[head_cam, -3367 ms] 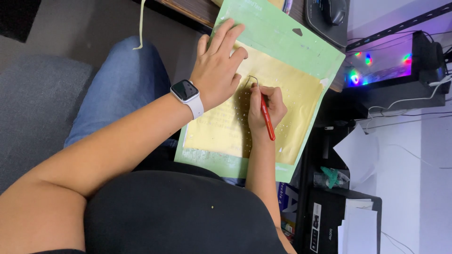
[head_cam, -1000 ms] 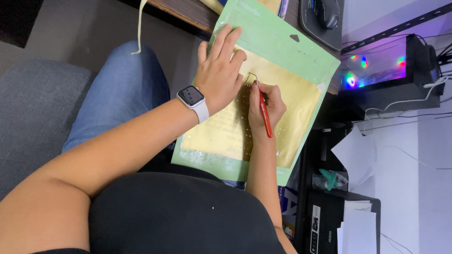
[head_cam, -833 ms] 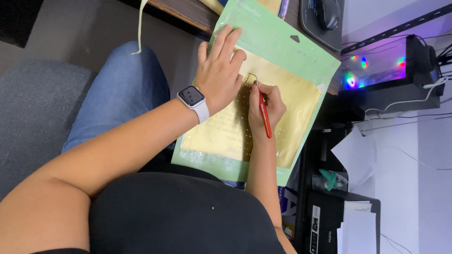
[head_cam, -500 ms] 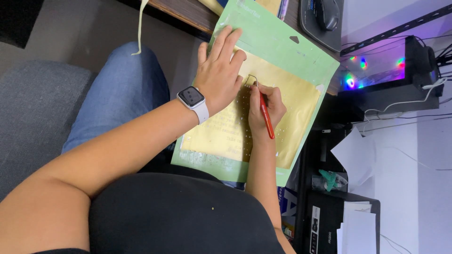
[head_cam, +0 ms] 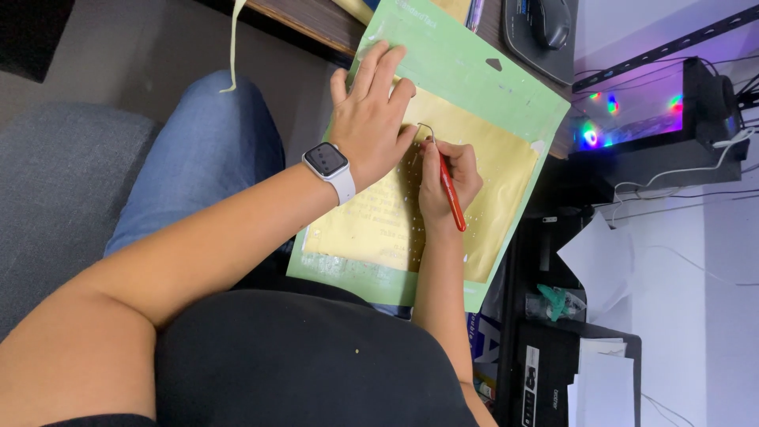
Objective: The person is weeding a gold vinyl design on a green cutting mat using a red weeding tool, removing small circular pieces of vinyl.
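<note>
While the green cutting mat rests tilted across the person's lap, its far edge against the wooden tabletop, the left hand lies flat on it — fingers slightly spread, palm pressing down on the upper part of the gold sheet stuck to the mat. A watch with a white strap sits on that wrist. The right hand is just beside the left, its fingers pressed together and pinching a red-handled hook tool; the tool's thin metal tip touches the gold sheet close to the left fingertips. Small pale flecks dot the sheet around both hands. Blue jeans show under the mat's left side. On the tabletop beyond the mat lies a dark computer mouse — well apart from the hands. Coloured lights glow at the right.
</note>
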